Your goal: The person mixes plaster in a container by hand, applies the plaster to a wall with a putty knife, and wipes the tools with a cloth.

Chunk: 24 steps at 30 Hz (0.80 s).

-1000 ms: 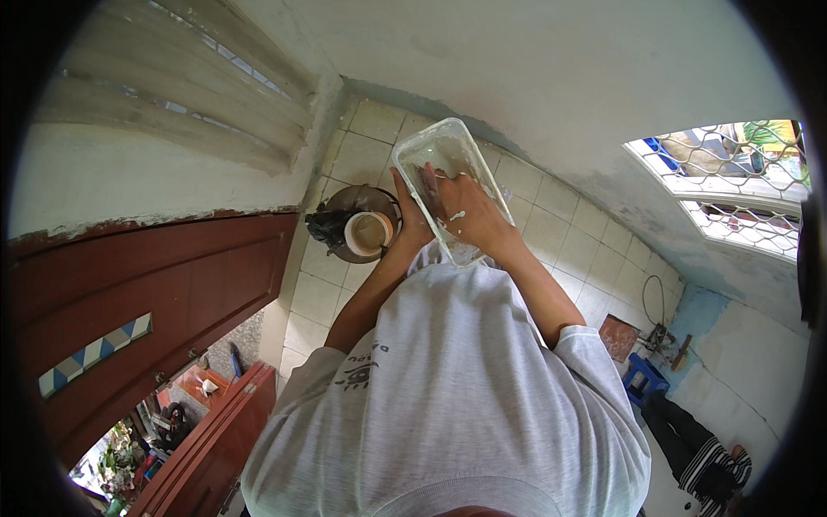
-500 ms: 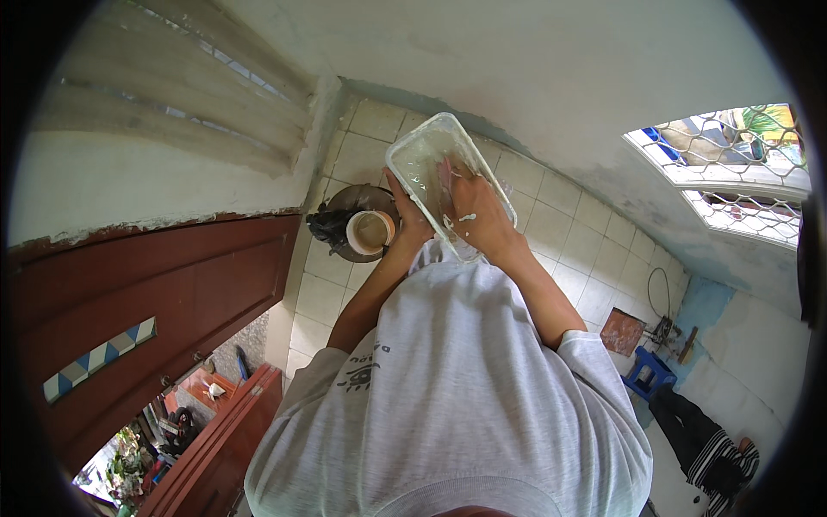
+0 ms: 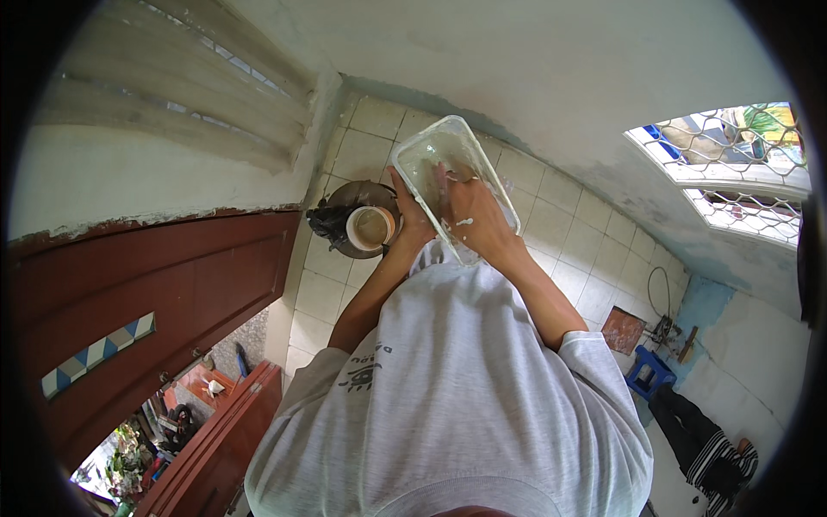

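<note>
A translucent white rectangular tub [image 3: 452, 136] is tilted in front of my chest, its inside smeared with wet whitish stuff. My left hand [image 3: 415, 217] grips its left side, thumb along the outer wall near the rim. Down inside the tub is my right hand [image 3: 481, 220], its back spotted with white paste. Its fingers are bent around something pinkish [image 3: 441, 177], too small and smeared to name. The fingertips are partly hidden.
Left of the tub, a small bucket [image 3: 370, 229] with murky contents stands on a dark round surface [image 3: 351, 195] beside a black plastic bag [image 3: 326, 226]. A red door [image 3: 172, 284] stands at left. At lower right are a blue stool [image 3: 649, 373] and another person [image 3: 689, 422].
The tub has shifted slightly to the right, with both hands moving along with it. My right hand stays inside the tub.
</note>
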Available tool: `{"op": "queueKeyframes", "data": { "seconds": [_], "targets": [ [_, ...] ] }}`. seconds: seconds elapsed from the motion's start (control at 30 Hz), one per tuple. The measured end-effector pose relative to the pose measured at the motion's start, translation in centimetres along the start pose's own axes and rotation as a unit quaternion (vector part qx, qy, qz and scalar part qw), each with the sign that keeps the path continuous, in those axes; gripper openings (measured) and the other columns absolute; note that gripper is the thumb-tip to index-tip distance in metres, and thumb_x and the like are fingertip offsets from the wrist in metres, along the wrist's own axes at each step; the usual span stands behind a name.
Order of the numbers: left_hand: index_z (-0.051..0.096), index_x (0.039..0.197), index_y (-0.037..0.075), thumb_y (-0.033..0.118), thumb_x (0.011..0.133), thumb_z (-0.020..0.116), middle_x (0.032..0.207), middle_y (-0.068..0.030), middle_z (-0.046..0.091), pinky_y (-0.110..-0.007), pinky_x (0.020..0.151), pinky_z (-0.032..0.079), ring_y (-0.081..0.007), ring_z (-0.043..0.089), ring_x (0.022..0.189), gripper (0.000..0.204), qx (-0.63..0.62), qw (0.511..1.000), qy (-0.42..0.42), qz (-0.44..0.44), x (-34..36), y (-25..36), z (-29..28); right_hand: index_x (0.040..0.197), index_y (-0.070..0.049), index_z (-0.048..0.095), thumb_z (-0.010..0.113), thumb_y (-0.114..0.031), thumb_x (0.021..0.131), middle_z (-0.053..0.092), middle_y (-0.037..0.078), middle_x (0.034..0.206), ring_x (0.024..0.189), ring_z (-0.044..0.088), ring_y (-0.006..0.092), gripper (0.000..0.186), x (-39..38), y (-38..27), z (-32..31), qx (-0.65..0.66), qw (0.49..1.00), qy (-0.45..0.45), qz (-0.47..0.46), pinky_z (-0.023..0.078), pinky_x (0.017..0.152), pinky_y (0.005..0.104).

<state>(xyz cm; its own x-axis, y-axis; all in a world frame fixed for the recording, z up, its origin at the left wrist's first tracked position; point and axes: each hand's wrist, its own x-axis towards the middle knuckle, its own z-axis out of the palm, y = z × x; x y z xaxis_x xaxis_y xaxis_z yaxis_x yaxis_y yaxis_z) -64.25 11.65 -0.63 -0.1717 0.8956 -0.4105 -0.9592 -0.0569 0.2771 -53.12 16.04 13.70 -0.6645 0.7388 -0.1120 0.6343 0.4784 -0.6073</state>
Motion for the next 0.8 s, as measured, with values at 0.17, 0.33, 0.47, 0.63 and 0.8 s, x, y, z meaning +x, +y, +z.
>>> {"op": "queueKeyframes", "data": {
  "seconds": [0.17,0.33,0.47,0.63,0.8],
  "targets": [
    [0.048,0.140,0.010,0.080,0.093,0.032,0.129,-0.0068,0.058,-0.039,0.105,0.045,-0.0211,0.057,0.119,0.086,0.047,0.998,-0.034,-0.023,-0.9,0.0,1.5,0.087,0.013,0.063,0.064,-0.001,0.076,0.064,0.030,0.077,0.076,0.066,0.0449,0.017,0.7,-1.3,-1.7,0.004,0.996,0.013,-0.093,0.056,0.070,0.0489],
    [0.049,0.140,0.009,0.081,0.092,0.029,0.129,-0.0083,0.058,-0.042,0.107,0.044,-0.0236,0.054,0.124,0.089,0.061,0.996,-0.052,-0.029,-1.8,0.0,3.4,0.105,0.012,0.059,0.060,-0.004,0.087,0.063,0.032,0.084,0.078,0.063,0.0492,0.023,0.4,0.6,0.4,-0.012,1.000,0.011,-0.009,0.052,0.070,0.0531],
    [0.050,0.139,0.009,0.081,0.092,0.027,0.128,-0.0090,0.059,-0.043,0.107,0.044,-0.0244,0.054,0.124,0.089,0.066,0.998,-0.010,-0.008,-1.9,0.2,3.4,0.093,0.012,0.064,0.065,-0.001,0.076,0.066,0.032,0.083,0.078,0.068,0.0444,0.021,-0.3,0.4,0.2,0.023,0.997,0.065,0.023,0.056,0.071,0.0489],
    [0.048,0.141,0.012,0.080,0.093,0.029,0.131,-0.0100,0.057,-0.044,0.107,0.044,-0.0266,0.055,0.123,0.086,0.024,0.995,-0.042,-0.088,0.0,-0.1,-2.7,0.102,0.012,0.061,0.065,-0.002,0.080,0.064,0.031,0.081,0.078,0.066,0.0458,0.027,-0.3,-0.6,-0.2,-0.008,0.999,-0.001,-0.031,0.055,0.071,0.0506],
    [0.046,0.142,0.012,0.079,0.093,0.030,0.133,-0.0103,0.055,-0.045,0.108,0.043,-0.0272,0.054,0.125,0.085,0.136,0.990,-0.035,-0.025,-1.3,0.4,2.4,0.098,0.013,0.060,0.065,-0.003,0.081,0.064,0.031,0.079,0.077,0.066,0.0470,0.023,0.5,0.2,0.5,-0.023,0.998,0.034,-0.039,0.054,0.070,0.0521]
  ]
}}
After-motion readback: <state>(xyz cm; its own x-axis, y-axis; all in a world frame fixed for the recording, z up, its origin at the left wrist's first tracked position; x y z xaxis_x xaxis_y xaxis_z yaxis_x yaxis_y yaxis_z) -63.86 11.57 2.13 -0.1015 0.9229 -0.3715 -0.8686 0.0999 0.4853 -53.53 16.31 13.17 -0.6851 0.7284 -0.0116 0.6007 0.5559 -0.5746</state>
